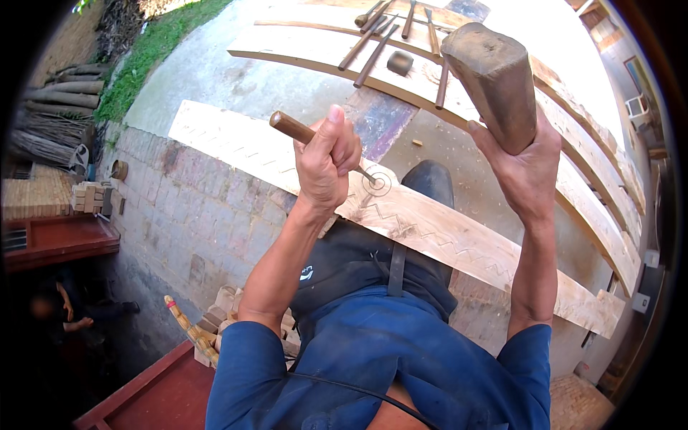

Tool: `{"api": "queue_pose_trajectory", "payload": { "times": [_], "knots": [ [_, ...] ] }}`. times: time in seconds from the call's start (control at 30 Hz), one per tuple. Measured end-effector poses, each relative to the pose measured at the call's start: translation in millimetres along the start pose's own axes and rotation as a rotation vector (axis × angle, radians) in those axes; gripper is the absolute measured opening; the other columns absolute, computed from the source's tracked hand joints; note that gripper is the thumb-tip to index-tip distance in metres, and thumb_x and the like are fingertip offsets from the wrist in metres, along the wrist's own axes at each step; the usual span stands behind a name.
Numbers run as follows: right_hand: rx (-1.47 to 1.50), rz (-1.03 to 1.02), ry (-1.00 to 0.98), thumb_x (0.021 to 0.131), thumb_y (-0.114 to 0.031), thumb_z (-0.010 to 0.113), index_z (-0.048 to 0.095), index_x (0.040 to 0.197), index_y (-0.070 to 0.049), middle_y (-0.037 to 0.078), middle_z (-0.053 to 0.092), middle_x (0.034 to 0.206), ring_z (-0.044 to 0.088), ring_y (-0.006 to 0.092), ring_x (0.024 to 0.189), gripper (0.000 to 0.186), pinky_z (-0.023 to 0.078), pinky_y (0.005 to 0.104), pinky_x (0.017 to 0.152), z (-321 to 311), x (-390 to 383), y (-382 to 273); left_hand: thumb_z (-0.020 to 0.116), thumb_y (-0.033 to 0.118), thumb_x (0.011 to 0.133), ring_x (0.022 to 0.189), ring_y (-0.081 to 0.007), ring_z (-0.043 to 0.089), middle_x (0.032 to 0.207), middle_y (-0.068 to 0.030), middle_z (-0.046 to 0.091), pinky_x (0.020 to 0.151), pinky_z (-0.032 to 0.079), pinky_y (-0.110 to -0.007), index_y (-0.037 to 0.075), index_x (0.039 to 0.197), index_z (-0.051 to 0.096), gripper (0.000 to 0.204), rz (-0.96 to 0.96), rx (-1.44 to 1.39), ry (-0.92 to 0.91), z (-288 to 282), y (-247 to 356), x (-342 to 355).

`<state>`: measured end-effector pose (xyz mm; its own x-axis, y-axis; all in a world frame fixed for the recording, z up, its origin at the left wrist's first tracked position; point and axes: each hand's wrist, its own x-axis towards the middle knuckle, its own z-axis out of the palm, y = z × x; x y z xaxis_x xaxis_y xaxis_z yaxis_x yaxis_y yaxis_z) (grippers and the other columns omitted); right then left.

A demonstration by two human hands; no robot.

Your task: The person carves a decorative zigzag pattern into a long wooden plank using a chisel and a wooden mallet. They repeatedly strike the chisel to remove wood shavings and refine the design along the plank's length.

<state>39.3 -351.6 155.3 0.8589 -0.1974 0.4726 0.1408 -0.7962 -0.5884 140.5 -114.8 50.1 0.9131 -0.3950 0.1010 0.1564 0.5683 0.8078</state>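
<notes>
My left hand (326, 161) is closed round a chisel (288, 126) with a round wooden handle, its thumb on top. The thin metal blade slants down to the right, its tip at concentric circles (375, 183) carved or drawn on a long pale plank (459, 240). Zigzag lines run along the plank on either side of the circles. Up at the right, my right hand (527, 168) grips a heavy wooden mallet (494, 79), its thick worn head raised above the plank. The mallet's handle is hidden by head and fingers. The plank lies across in front of my body, over my legs.
Several chisels (375, 57) and a dark block (400, 63) lie on a thick board beyond the plank. More long boards (595, 172) curve along the right. Stacked logs (64, 93) stand far left. Another person (68, 304) is in shadow at lower left, near red wooden furniture (143, 394).
</notes>
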Motion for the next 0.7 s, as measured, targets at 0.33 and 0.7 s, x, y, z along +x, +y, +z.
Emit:
{"api": "queue_pose_trajectory", "payload": {
  "times": [0.33,0.7],
  "knots": [
    [0.022,-0.003,-0.018,0.087,-0.014,0.085,0.072,0.123,-0.003,0.011,0.079,0.099,0.078,0.0215,0.088,0.04,0.061,0.035,0.083,10.5,1.7,0.4,0.052,0.037,0.116,0.048,-0.0091,0.025,0.057,0.0027,0.03,0.047,0.022,-0.03,0.015,0.061,0.035,0.062,-0.005,-0.003,0.042,-1.9,0.1,-2.4],
    [0.007,-0.089,-0.088,0.085,-0.027,0.091,0.073,0.126,-0.003,0.012,0.08,0.104,0.077,0.0234,0.093,0.051,0.06,0.0371,0.087,18.8,15.2,-10.6,0.062,0.041,0.113,0.05,-0.0081,0.027,0.058,0.0045,0.03,0.048,0.023,-0.029,0.015,0.066,0.037,0.06,0.063,0.095,0.182,23.2,-4.0,-5.8]
  ]
}}
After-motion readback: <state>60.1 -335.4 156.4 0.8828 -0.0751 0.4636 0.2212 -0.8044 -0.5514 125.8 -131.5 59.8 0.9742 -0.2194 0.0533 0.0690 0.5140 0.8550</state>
